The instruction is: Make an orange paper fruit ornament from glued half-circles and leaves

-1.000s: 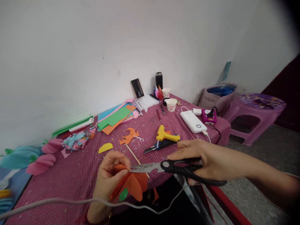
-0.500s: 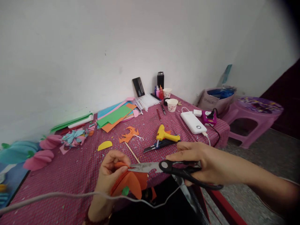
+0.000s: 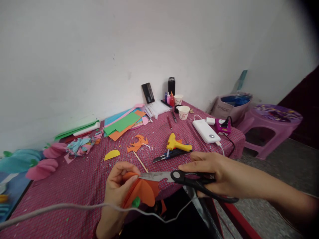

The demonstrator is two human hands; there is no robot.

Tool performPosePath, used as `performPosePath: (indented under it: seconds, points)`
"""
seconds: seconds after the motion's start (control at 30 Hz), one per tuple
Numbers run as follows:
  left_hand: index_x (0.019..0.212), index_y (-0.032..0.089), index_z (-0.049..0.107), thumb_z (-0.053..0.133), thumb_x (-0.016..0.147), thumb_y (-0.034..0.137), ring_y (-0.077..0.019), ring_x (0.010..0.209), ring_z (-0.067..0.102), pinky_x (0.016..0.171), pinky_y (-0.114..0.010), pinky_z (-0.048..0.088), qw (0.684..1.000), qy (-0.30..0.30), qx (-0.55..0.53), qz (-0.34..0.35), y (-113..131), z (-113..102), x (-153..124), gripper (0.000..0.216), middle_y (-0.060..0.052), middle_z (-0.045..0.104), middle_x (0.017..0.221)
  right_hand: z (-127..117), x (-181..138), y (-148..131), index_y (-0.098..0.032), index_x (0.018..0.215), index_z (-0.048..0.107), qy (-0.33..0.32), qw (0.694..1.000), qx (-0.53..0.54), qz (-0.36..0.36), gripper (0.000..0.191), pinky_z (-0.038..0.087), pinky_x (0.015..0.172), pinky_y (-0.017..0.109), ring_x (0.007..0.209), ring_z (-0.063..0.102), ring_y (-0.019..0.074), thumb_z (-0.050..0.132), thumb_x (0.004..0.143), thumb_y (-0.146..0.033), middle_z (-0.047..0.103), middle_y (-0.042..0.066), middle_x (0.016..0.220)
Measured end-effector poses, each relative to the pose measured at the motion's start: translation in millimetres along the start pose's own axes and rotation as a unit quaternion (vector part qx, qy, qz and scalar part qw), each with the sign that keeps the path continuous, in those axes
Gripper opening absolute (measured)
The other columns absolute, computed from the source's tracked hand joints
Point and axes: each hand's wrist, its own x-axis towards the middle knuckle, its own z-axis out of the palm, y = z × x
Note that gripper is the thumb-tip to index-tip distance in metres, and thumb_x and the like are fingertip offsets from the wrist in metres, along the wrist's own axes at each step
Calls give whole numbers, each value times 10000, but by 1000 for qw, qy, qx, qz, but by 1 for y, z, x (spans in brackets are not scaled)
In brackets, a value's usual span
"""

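My left hand (image 3: 116, 186) pinches a folded orange paper shape (image 3: 142, 194) with a small green piece at its bottom, held over the near table edge. My right hand (image 3: 215, 172) grips black-handled scissors (image 3: 189, 181). Their metal blades point left and meet the top of the orange paper beside my left thumb. A thin wooden stick (image 3: 140, 161) lies on the cloth just behind the paper.
The table wears a red checked cloth (image 3: 82, 179). On it lie a yellow glue gun (image 3: 177, 145), orange scraps (image 3: 136, 143), a yellow half-circle (image 3: 112, 154), stacked coloured sheets (image 3: 122, 123), paper cups (image 3: 183, 111), a white power bank (image 3: 205, 130) and pink paper shapes (image 3: 42, 167). A purple stool (image 3: 272, 124) stands at the right.
The scissor blades have drawn in closer to the orange paper at my left thumb. Both hands stay nearly in place; the view shifted slightly.
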Motion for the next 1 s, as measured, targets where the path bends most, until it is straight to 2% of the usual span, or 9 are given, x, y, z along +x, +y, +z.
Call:
performPosePath:
  seconds: [0.17,0.3,0.4,0.6,0.83,1.0]
  points:
    - [754,202,646,788,641,164,-82,525,578,529,-169,482,1000,17,-18,-7,6,9,-3,186,39,661,647,6,-4,3,-331,1296,591,-2,1000,-6,18,504,483,749,239,870,613,142,692,824,-188,627,15,1018]
    - [762,199,655,793,621,134,-81,537,592,535,-160,486,999,19,-28,-11,5,10,-1,208,39,671,646,9,-5,2,-334,1346,545,22,998,-21,50,600,482,807,268,929,611,170,700,790,-170,617,30,1069]
    - [776,201,671,803,608,122,-81,546,610,543,-151,496,999,18,-32,-8,2,8,1,228,35,687,650,8,-3,-1,-344,1343,541,14,998,-13,62,619,474,819,264,949,602,171,699,776,-154,611,25,1082]
    - [804,199,695,852,568,145,-105,591,673,569,-152,530,998,23,-56,-25,-1,7,2,289,22,719,657,5,5,-3,-323,1316,574,11,998,-9,53,570,467,789,263,898,603,173,712,778,-194,629,18,989]
    - [818,191,689,863,568,168,-105,567,669,554,-160,533,996,24,-74,-47,1,13,4,305,23,719,655,2,10,-4,-334,1320,578,8,999,-26,44,563,476,869,301,1039,609,218,711,785,-222,656,37,1125]
    - [888,191,672,849,612,208,-113,577,669,571,-181,540,995,-8,-66,-71,1,10,2,328,12,718,670,-1,11,-4,-338,1345,555,16,998,-46,28,573,509,855,306,1065,624,230,697,803,-216,664,50,1162]
